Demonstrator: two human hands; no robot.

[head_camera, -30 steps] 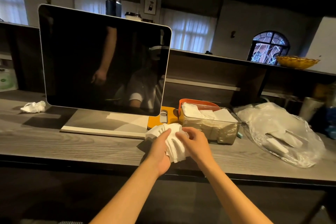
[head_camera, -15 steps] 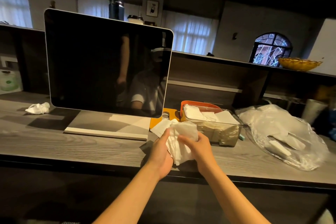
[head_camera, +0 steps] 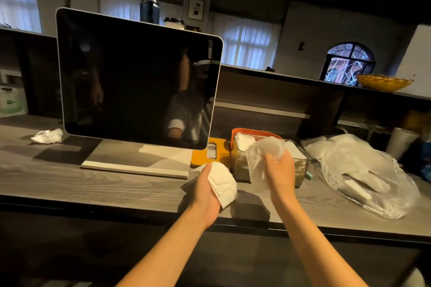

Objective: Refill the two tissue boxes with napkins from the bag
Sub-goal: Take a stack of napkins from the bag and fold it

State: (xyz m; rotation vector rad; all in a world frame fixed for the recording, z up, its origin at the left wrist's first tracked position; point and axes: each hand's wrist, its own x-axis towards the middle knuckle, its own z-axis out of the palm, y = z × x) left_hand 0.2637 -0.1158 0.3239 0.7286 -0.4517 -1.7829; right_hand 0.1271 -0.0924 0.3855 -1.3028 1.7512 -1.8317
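Right, head view: my left hand (head_camera: 210, 190) grips a napkin stack (head_camera: 222, 185) over the counter (head_camera: 98, 182); my right hand (head_camera: 278, 170) clutches a crumpled plastic wrapper (head_camera: 263, 156) in front of the clear tissue box (head_camera: 303, 161). Risk: stack fans loose and napkins slip out one-handed. Box just beyond both hands, bag (head_camera: 363, 175) further right.

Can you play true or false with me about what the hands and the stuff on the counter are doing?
1. The left hand holds white napkins. True.
2. The right hand is empty. False: it grips a clear plastic wrapper.
3. The big plastic bag lies on the counter, right of the clear box. True.
4. The screen shows a cartoon. False: it is dark.
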